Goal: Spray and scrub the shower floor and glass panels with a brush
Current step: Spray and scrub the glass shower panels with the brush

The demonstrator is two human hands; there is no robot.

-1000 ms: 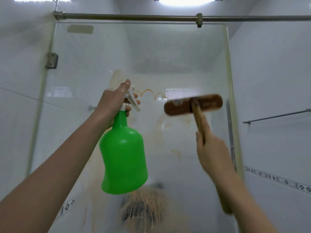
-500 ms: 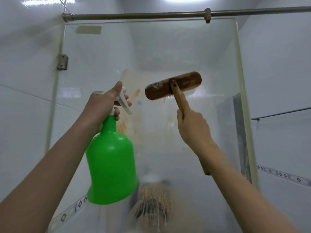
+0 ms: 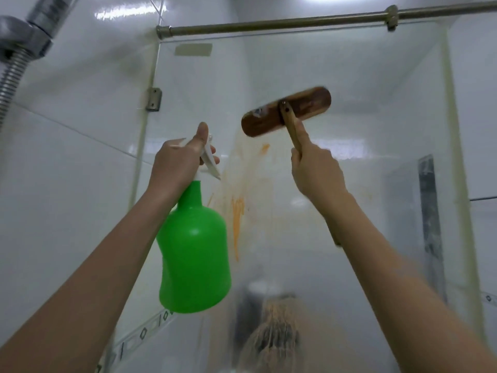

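My left hand [image 3: 178,164] grips the white trigger head of a green spray bottle [image 3: 195,254], held upright in front of the glass panel [image 3: 349,76]. My right hand [image 3: 317,170] grips the wooden handle of a brown scrub brush [image 3: 286,111], index finger stretched along the handle. The brush head lies tilted against the glass, up and right of the bottle. Orange-brown smears [image 3: 238,211] run down the glass between the two hands.
A metal rail [image 3: 295,22] tops the glass panel, with a hinge [image 3: 153,99] at its left edge. A shower hose and holder [image 3: 16,49] hang at the upper left. White tiled walls surround. A broom head [image 3: 277,329] shows blurred behind the glass, low down.
The view has swung left, bringing the shower hose into sight. The brush has moved up and across the glass, its head now tilted. The bottle stays raised in my left hand.
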